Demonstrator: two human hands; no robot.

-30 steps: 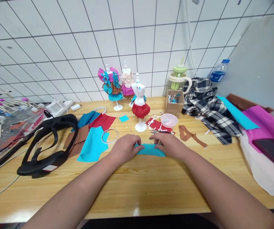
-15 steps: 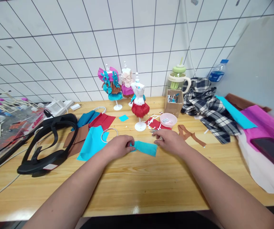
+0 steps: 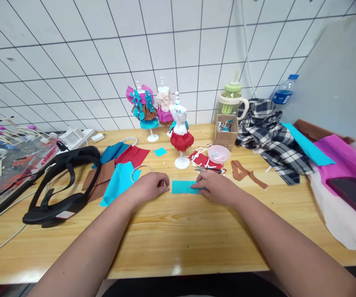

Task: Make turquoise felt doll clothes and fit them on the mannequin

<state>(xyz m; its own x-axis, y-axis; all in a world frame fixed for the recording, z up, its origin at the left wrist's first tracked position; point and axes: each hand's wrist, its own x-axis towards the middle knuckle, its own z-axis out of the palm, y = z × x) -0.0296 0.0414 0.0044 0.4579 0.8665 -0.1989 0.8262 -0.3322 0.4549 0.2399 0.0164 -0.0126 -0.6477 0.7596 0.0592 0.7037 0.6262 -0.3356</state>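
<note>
A small rectangular strip of teal crepe paper (image 3: 182, 187) lies flat on the table in front of me. My right hand (image 3: 217, 187) covers its right end, fingers and thumb on the paper. Just off the left end, my left hand (image 3: 151, 185) rests with loosely curled fingers, a gap before the thumb and nothing visible between them. Beyond my right hand lie scissors (image 3: 209, 169), partly hidden by it. Behind the strip stands a small white dress form (image 3: 178, 113) in a puffy red skirt (image 3: 181, 141).
Two dressed forms (image 3: 145, 105) stand by the tiled wall. A pink bowl (image 3: 218, 154), a cardboard box (image 3: 226, 134) and brown paper scraps (image 3: 248, 175) are on the right. On the left lie a bright blue sheet (image 3: 119, 183), a white ring (image 3: 142, 168) and a black headset (image 3: 63, 185).
My right hand has let go of the scissors and come down onto the strip's right end. The strip has straightened. My left hand has drawn back left, off the paper.
</note>
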